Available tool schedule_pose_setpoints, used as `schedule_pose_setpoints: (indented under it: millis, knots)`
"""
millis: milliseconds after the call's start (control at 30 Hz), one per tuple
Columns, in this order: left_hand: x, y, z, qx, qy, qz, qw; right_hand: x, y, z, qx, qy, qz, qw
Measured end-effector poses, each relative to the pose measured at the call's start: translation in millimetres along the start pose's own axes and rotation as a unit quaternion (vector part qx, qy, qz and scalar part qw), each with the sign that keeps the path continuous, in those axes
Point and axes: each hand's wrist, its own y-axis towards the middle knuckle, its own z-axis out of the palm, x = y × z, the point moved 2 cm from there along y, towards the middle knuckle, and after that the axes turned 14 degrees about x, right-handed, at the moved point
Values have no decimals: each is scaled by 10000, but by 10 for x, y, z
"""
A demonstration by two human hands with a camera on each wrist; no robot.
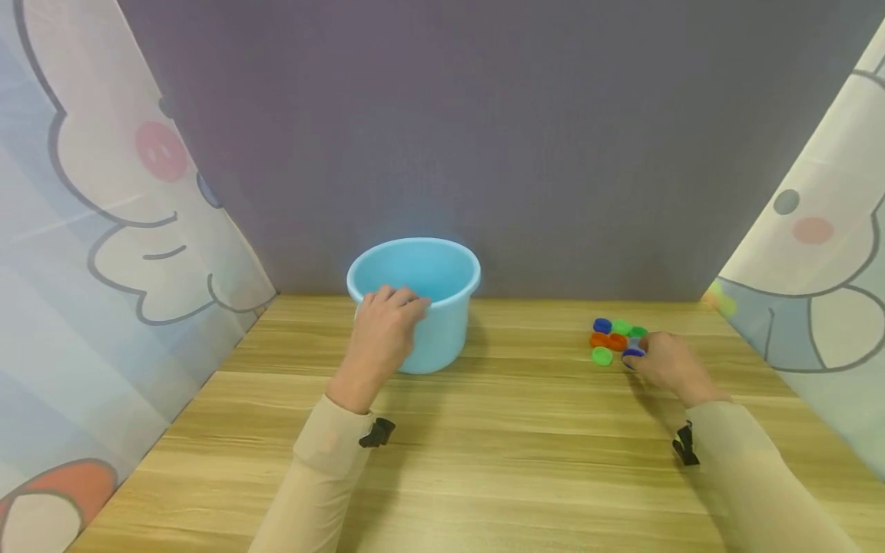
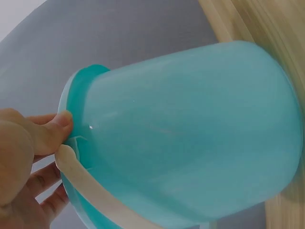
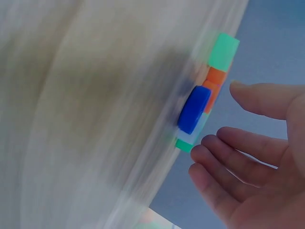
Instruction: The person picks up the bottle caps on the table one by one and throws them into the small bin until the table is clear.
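Observation:
A light blue plastic bucket [image 1: 442, 330] stands upright at the back, left of the middle. My left hand [image 1: 389, 330] grips its near rim, thumb outside and fingers over the edge; in the left wrist view the thumb presses just beside the end of the bucket's white handle [image 2: 102, 198]. Far to the right, my right hand [image 1: 669, 365] reaches over a dark blue cap [image 3: 194, 109], thumb and fingers spread apart with nothing between them. Other small round plastic caps in orange [image 1: 618, 342], green [image 1: 602, 355] and blue [image 1: 602, 326] lie close together just left of that hand.
The wood-grain table [image 1: 512, 461] runs back to a dark grey wall [image 1: 553, 153]. Pale curtains with cartoon prints [image 1: 104, 253] hang along both sides. A black strap [image 1: 376, 432] is at the left cuff, another [image 1: 686, 444] at the right.

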Motion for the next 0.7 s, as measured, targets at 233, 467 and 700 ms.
schedule_pose_setpoints:
  millis: [233,467,700]
  knots:
    - [-46,9,-15,86,-83,156,9998,-55,52,17,181,-60,158,9997]
    - [-117,26,-25,110,-107,333,9993,-58,76,27,208,-44,187,9996]
    - [-155,32,-30,140,-144,453,9988,-86,116,13,297,-17,261,9992]
